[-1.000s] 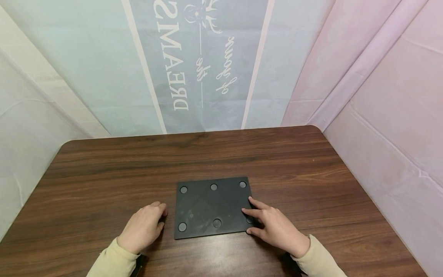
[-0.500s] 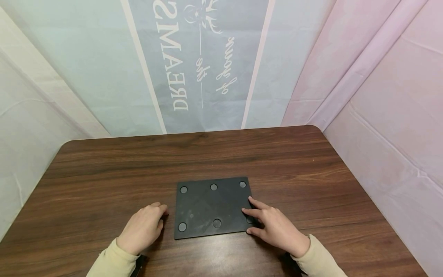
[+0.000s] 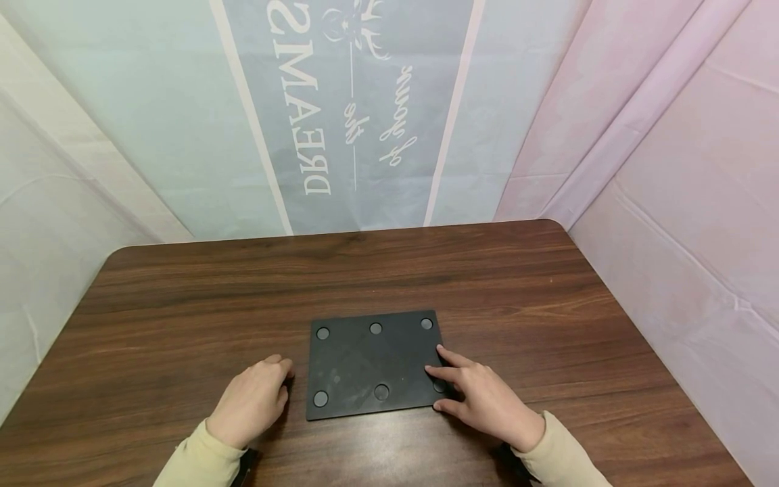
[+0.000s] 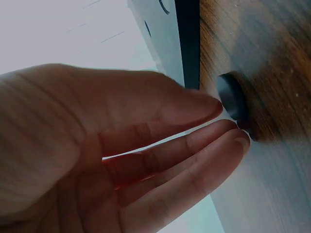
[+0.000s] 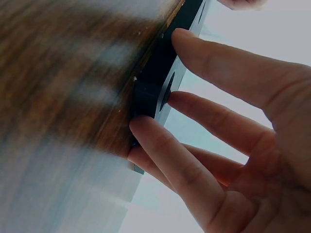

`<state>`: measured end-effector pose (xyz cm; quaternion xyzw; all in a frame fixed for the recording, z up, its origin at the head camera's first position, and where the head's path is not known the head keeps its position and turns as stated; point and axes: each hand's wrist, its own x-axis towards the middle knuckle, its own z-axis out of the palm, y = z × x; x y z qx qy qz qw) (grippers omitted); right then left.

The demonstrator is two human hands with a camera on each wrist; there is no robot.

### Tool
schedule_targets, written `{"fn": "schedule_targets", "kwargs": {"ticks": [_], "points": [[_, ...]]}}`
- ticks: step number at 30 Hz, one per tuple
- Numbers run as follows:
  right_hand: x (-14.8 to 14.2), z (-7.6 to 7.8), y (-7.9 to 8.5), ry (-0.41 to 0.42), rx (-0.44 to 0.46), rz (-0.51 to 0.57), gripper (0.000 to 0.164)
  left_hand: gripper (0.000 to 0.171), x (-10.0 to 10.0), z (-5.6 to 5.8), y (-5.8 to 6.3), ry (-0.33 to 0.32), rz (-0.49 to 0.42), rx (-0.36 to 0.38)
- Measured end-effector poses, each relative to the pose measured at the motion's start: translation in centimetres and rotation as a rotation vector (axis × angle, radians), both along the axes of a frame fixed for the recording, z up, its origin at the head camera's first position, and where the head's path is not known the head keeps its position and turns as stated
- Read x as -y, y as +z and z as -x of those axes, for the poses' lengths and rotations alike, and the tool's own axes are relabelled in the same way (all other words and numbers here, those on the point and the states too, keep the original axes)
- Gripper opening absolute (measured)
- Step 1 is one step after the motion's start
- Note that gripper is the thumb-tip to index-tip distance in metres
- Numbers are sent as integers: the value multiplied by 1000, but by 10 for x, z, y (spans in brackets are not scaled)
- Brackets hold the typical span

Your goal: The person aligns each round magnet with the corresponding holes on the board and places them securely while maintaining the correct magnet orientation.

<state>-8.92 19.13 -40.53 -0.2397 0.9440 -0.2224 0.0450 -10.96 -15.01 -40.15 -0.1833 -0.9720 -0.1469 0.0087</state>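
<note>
A flat black rectangular board (image 3: pixel 353 365) lies on the table, with several grey round spots set along its long edges; the front middle spot (image 3: pixel 381 392) looks darker than the others. Left of the board is my left hand (image 3: pixel 248 400), thumb and fingertips pinching a small black disc (image 4: pixel 232 97) low at the tabletop; the head view hides this disc behind the hand. At the board's front right corner my right hand (image 3: pixel 487 402) rests with spread, nearly straight fingers. Its thumb touches the front edge, one finger reaches a corner spot (image 5: pixel 167 91), and others touch the right side.
The dark wood table (image 3: pixel 517 291) extends around the board. Behind it hangs a pale blue backdrop (image 3: pixel 182 135) with mirrored lettering, and pinkish white cloth (image 3: pixel 681 223) walls the right side. Black straps are partly visible at both wrists.
My left hand's fingertips shift very slightly beside the board. My right hand and the board keep their places.
</note>
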Motion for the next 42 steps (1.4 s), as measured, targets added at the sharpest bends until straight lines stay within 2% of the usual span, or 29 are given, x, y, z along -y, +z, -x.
{"fn": "schedule_targets", "kwargs": {"ticks": [5, 14, 25, 35, 42], "points": [[0, 0, 0, 2, -1, 0, 48, 20, 0, -1, 1, 3, 16, 28], [0, 1, 0, 4, 5, 0, 48, 26, 2, -1, 3, -2, 36, 134], [0, 0, -1, 1, 4, -5, 49, 30, 2, -1, -2, -4, 5, 99], [0, 0, -1, 3, -2, 0, 49, 31, -1, 1, -1, -8, -21, 142], [-1, -1, -1, 4, -5, 3, 48, 30, -1, -1, -3, -15, -2, 119]]}}
